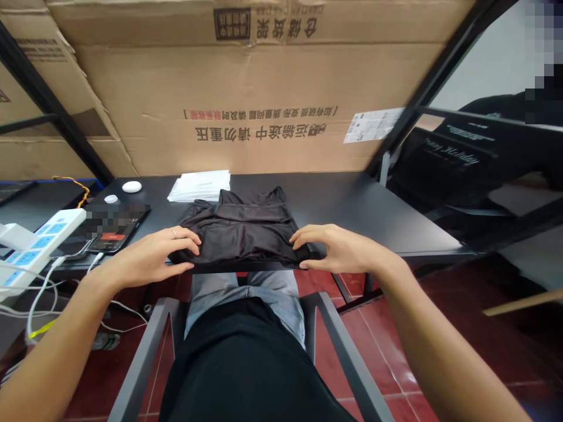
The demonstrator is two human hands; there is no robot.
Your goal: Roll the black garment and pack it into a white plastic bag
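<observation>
A dark, shiny black garment (246, 234) lies crumpled and partly folded at the front edge of the black table; its exact kind cannot be made out. My left hand (153, 255), with a ring on one finger, rests its curved fingertips on the garment's left side, the thumb apart from them near the table edge. At the opposite side, my right hand (336, 249) touches the fabric with its fingertips, thumb spread below. Neither hand visibly grips the cloth.
Behind the garment sits a stack of white packets (200, 186). To the left are a phone (125, 225), a white oval case (132, 186), a small white cap (111, 199) and a power strip (44, 240) with cables. Cardboard (264, 82) walls the back. A person (461, 158) is at the right.
</observation>
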